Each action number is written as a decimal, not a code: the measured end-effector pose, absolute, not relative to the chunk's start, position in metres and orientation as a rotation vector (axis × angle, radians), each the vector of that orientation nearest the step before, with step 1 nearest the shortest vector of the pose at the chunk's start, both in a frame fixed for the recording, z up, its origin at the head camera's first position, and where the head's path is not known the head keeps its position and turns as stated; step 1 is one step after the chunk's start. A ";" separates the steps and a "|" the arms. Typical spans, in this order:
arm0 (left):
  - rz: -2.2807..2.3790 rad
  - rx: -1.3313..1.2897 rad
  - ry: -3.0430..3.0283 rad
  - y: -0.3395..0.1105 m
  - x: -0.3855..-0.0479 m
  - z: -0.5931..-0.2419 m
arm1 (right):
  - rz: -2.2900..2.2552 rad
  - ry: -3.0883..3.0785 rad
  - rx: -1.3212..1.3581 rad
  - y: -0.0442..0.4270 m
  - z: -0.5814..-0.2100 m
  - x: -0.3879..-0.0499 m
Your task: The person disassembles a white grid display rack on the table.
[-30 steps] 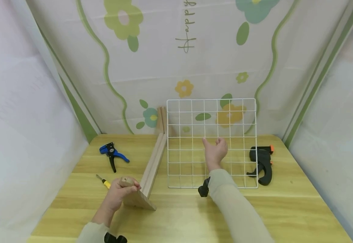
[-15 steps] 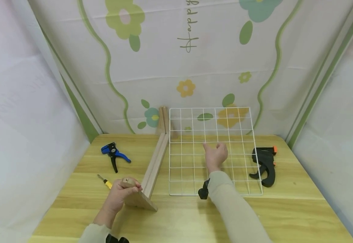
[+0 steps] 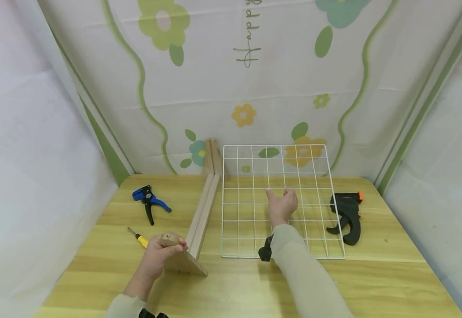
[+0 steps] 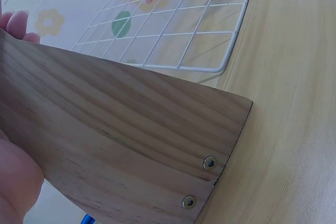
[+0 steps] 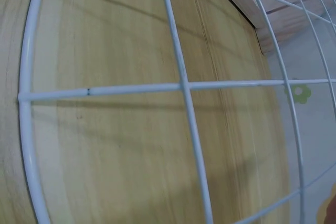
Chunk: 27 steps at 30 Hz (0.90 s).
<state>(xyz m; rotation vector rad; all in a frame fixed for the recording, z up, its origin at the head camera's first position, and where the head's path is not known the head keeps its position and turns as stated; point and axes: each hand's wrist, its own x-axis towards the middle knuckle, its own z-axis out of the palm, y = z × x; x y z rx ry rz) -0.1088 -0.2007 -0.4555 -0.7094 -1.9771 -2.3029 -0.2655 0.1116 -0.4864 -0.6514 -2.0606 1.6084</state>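
Note:
My left hand (image 3: 157, 256) grips the upper part of the near wooden end board (image 3: 189, 265) of a frame. Two long wooden rails (image 3: 203, 216) run from it to another upright end piece (image 3: 212, 157) at the back. Two bolts (image 4: 209, 163) show low on the board's face in the left wrist view. To the right, my right hand (image 3: 282, 206) holds a white wire grid panel (image 3: 253, 220) near its middle, fingers curled at the wires. The panel leans back, its near edge low over the table beside the frame. Only wires and tabletop show in the right wrist view.
Blue and black wire strippers (image 3: 147, 201) lie left of the frame. A yellow-handled screwdriver (image 3: 141, 240) is nearer, partly behind my left hand. A black clamp (image 3: 346, 216) with orange tips lies at the panel's right edge. Flowered cloth (image 3: 278, 84) hangs behind the table.
The wire panel has tipped back and dropped, its near edge shifting toward me and slightly right. My right hand has lowered a little with it. My left hand keeps its grip on the board.

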 end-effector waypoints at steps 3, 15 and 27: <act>-2.298 -0.696 -1.983 -0.197 -0.110 -0.456 | 1.582 -2.075 -0.655 0.113 -0.489 -0.265; -2.288 -0.667 -1.975 -0.186 -0.109 -0.456 | 1.554 -2.132 -0.652 0.117 -0.498 -0.267; -2.265 -0.689 -2.012 -0.188 -0.106 -0.454 | 1.598 -2.188 -0.725 0.114 -0.513 -0.260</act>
